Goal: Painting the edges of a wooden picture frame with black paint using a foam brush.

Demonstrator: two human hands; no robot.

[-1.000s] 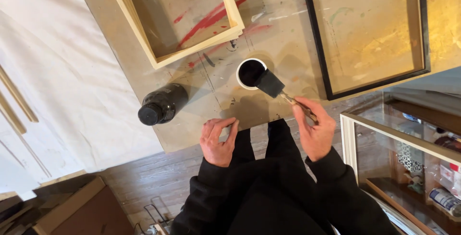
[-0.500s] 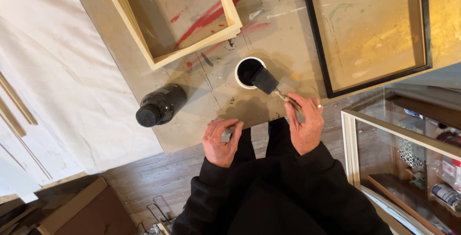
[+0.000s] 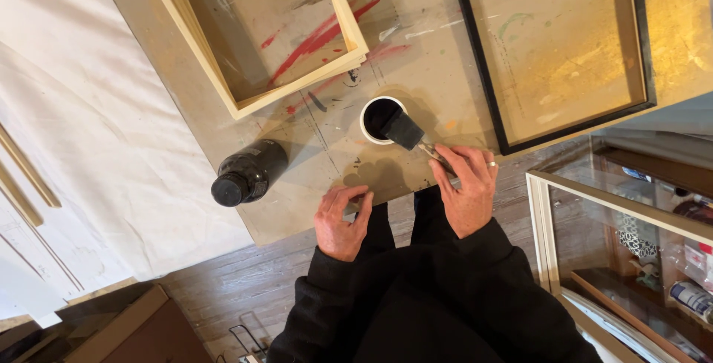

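With your left hand shifted slightly right along the counter edge since 1 second ago, fingers loosely curled and grasping nothing, keep your right hand clenched on the foam brush, wiping it on the white cup rim beside 1 black bottle.

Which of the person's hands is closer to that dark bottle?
The left hand, resting on the board's edge right of the dark bottle. The right hand is farther right, holding the foam brush.
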